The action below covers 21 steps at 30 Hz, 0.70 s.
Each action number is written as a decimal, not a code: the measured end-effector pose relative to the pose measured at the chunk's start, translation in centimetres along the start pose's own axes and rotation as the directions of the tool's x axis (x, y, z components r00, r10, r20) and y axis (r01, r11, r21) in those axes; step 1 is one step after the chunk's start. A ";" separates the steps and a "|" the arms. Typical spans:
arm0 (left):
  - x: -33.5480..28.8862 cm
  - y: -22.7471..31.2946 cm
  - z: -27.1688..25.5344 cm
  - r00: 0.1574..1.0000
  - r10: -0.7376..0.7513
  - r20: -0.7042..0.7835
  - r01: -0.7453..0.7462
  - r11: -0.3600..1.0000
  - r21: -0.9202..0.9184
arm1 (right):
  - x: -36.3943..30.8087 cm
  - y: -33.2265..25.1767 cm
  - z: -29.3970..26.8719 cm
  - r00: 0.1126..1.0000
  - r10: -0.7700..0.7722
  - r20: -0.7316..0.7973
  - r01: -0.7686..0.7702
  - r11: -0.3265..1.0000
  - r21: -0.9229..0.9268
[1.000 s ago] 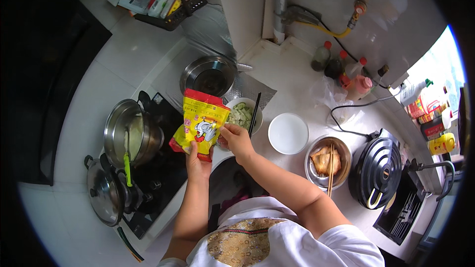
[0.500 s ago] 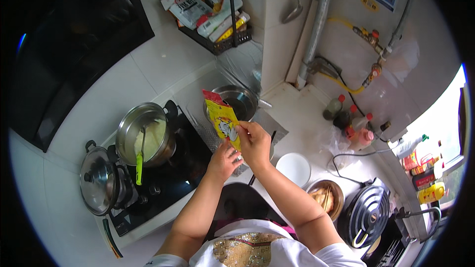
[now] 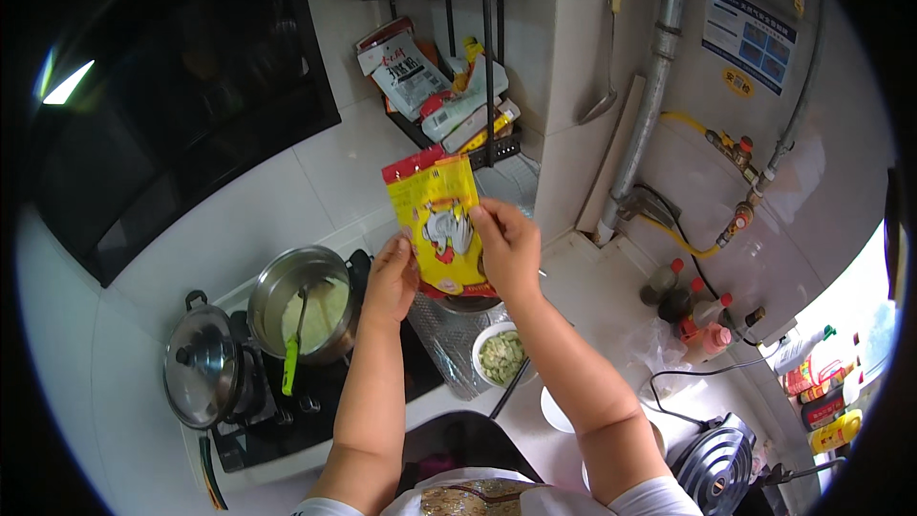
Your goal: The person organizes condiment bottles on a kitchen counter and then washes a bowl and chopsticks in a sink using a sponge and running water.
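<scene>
A yellow and red seasoning packet [image 3: 437,225] with a white hen printed on it is held up in front of me, its broad face showing. My right hand [image 3: 511,244] pinches its right edge between thumb and fingers. At its lower left edge, my left hand [image 3: 392,279] grips it too. Behind and below the packet, a metal bowl [image 3: 468,305] is mostly hidden. Nearer me, a white bowl [image 3: 503,355] holds chopped pale-green food, with a dark handle beside it.
Left on the black stove stand a steel pot [image 3: 263,301] with pale food and a green-handled utensil [image 3: 291,368], and a lidded pot [image 3: 201,354]. A black rack [image 3: 497,148] of packets hangs ahead. Bottles [image 3: 676,304] and a black round appliance [image 3: 716,468] are at right.
Both hands have raised the packet toward the rack, and its face has turned more toward me. The view has tilted up, and the white bowl of chopped food now shows.
</scene>
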State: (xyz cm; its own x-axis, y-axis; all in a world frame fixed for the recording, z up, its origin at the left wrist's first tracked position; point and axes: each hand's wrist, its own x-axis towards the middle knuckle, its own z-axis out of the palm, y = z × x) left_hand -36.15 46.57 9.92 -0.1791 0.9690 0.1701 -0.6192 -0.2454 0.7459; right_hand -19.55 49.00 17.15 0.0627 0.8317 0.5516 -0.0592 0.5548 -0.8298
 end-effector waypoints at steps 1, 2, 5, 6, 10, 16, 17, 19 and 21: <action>1.1 1.0 0.1 0.999 0.054 0.000 -0.054 0.998 -0.026 | 1.6 0.2 1.2 1.000 -0.019 0.004 0.019 1.000 0.006; 2.1 2.3 1.1 0.988 0.111 -0.105 -0.112 0.994 -0.006 | 3.2 0.6 2.5 0.999 -0.039 0.009 0.039 0.999 0.008; 6.1 5.4 0.6 0.976 0.199 -0.083 -0.193 0.978 0.082 | 7.9 0.5 5.9 0.998 -0.058 0.025 0.056 0.996 0.067; 7.2 6.6 1.6 0.976 0.201 -0.082 -0.199 0.979 0.035 | 9.6 1.3 7.1 0.998 -0.066 0.024 0.062 0.990 0.125; 11.7 9.6 3.2 0.964 0.264 -0.021 -0.259 0.957 0.134 | 15.3 3.3 10.4 0.999 -0.009 -0.047 0.018 0.982 0.188; 19.7 11.2 3.1 0.911 0.404 -0.078 -0.364 0.880 0.305 | 20.8 4.7 12.3 0.999 0.004 -0.053 -0.010 0.994 -0.111; 21.2 11.4 3.2 0.890 0.445 -0.099 -0.384 0.850 0.361 | 21.4 5.6 12.9 0.989 -0.134 -0.058 0.121 0.974 -0.193; 24.2 11.4 3.7 0.847 0.516 -0.130 -0.414 0.792 0.449 | 22.2 7.7 13.3 0.913 -0.406 -0.034 0.365 0.852 -0.377; 26.8 11.3 4.2 0.816 0.568 -0.111 -0.464 0.756 0.462 | 22.3 8.1 13.2 0.939 -0.285 0.191 0.336 0.878 -0.341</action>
State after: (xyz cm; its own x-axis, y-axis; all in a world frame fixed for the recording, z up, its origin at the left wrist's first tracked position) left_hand -44.72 69.88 25.65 -0.5825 0.6478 0.4909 -0.0318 -0.6216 0.7827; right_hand -31.75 72.24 23.83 -0.1147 0.6271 0.7705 0.3092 0.7596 -0.5722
